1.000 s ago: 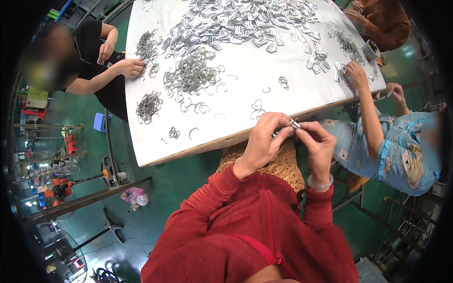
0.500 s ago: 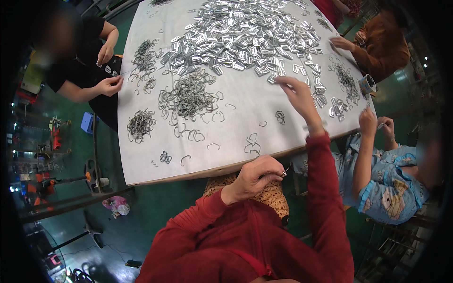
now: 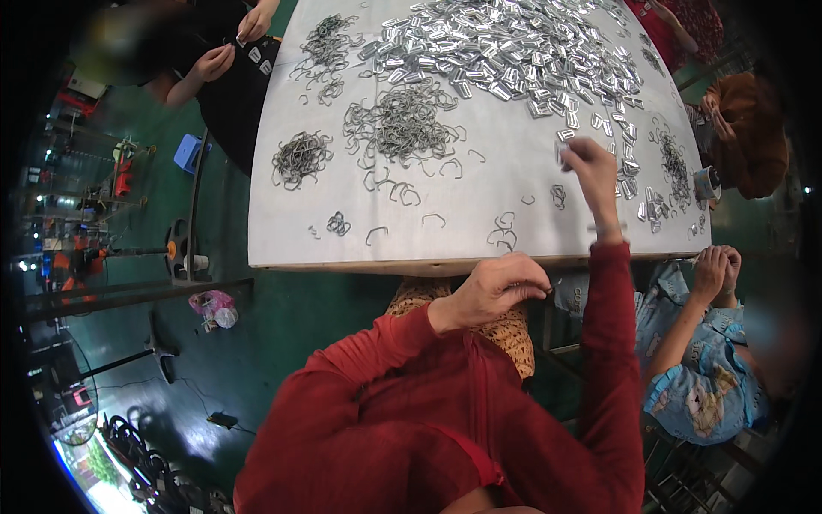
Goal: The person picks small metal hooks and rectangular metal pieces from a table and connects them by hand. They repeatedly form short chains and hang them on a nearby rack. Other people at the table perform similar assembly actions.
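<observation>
Reaching right hand point(image 3: 591, 163) w/ clip point(image 3: 561, 152), table point(image 3: 342, 244) edge near.

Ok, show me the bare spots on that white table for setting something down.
Most room: the table's near left corner, below the small wire heap. Also the near edge between the loose wire hooks and the right hand. Crowded: the far half under flat metal clips and the central wire pile.

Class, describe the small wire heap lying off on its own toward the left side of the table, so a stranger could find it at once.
Start at the white table, then move to its left side. There a dark tangle of bent wire clips lies by itself on bare white. The larger wire heap lies nearer the middle, just below the shiny flat plates.
</observation>
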